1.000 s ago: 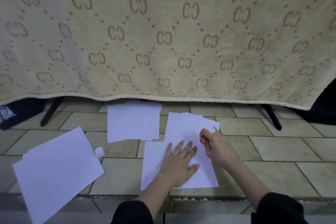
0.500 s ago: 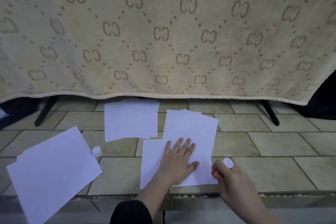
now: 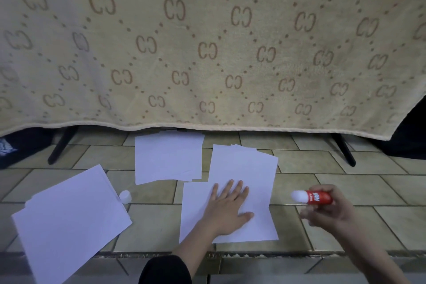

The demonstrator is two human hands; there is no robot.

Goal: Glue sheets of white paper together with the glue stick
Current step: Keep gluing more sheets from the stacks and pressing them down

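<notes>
**White sheets mid-gluing**

Your left hand (image 3: 227, 211) lies spread flat on the overlapped white sheets (image 3: 244, 175) on the floor. Your right hand (image 3: 332, 212) grips the uncapped glue stick (image 3: 311, 197) just beside them. Pressing looks under way; other stacks seemingly remain.

A home, it seems: tiled floor (image 3: 345, 182) and a patterned beige blanket (image 3: 207, 41) draped over a black-legged stand (image 3: 344, 150).

The right hand (image 3: 332, 212) is motion-blurred, so its fingers around the glue stick (image 3: 311, 196) are mushy and the red label's unreadable. The blanket (image 3: 207, 53) runs off the top and sides and hides most of the black stand legs (image 3: 61, 145). The near-left paper stack (image 3: 69, 221) gets clipped by the bottom edge.
</notes>
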